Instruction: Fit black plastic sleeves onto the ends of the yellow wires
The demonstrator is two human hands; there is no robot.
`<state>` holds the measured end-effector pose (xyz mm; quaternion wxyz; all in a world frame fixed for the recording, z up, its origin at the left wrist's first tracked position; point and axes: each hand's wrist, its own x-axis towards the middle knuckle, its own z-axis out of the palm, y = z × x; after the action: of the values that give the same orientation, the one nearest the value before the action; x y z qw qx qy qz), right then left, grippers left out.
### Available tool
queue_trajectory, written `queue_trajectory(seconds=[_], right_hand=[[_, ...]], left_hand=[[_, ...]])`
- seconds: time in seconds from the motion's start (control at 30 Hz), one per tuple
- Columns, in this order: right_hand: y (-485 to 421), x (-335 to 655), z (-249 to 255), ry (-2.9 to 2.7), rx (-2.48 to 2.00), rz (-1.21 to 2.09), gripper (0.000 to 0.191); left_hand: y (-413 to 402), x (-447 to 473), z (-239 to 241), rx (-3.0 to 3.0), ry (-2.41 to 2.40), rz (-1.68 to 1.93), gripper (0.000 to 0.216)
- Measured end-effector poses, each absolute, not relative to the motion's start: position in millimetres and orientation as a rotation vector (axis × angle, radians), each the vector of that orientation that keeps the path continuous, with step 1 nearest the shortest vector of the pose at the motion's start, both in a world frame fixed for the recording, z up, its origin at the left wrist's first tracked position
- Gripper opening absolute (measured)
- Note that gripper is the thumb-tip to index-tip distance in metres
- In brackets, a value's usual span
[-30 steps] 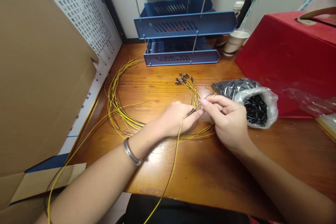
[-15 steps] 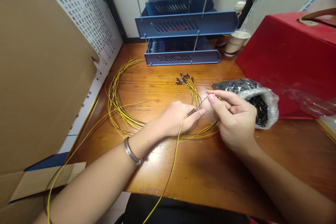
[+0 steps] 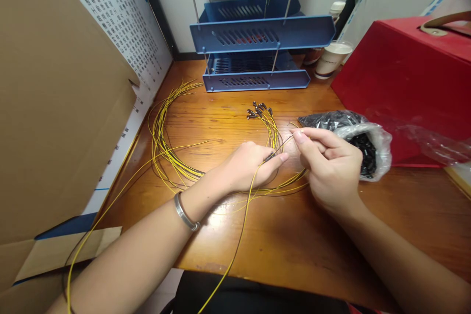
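Observation:
My left hand is closed, pinching a small black part between thumb and fingers. A yellow-and-black wire runs through this grip and hangs over the table's front edge. Just to the right, my right hand pinches the thin wire end that comes out past the black part. Behind my hands, several wires end in black tips, gathered in a bunch. More yellow and black wires lie in a wide curve on the left and pass beneath my left wrist.
A clear plastic bag of small black parts lies open beside my right hand. Behind it stand a red box and a paper cup. A blue tray rack is at the back, cardboard at the left.
My right hand has shifted very slightly to the right with the wire end. My left hand stays in place, and both grips look the same.

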<state>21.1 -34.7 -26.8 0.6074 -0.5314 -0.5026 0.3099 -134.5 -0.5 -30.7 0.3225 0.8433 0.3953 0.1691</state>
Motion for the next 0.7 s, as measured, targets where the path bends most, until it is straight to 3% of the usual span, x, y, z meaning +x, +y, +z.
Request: queue_trajectory(seconds=[0.7], right_hand=[[-34.7, 22.2, -28.1, -1.103, -1.204, 0.812, 0.016]], left_hand=[[-1.0, -135.0, -31.8, 2.253, 1.029, 0.459, 0.054]])
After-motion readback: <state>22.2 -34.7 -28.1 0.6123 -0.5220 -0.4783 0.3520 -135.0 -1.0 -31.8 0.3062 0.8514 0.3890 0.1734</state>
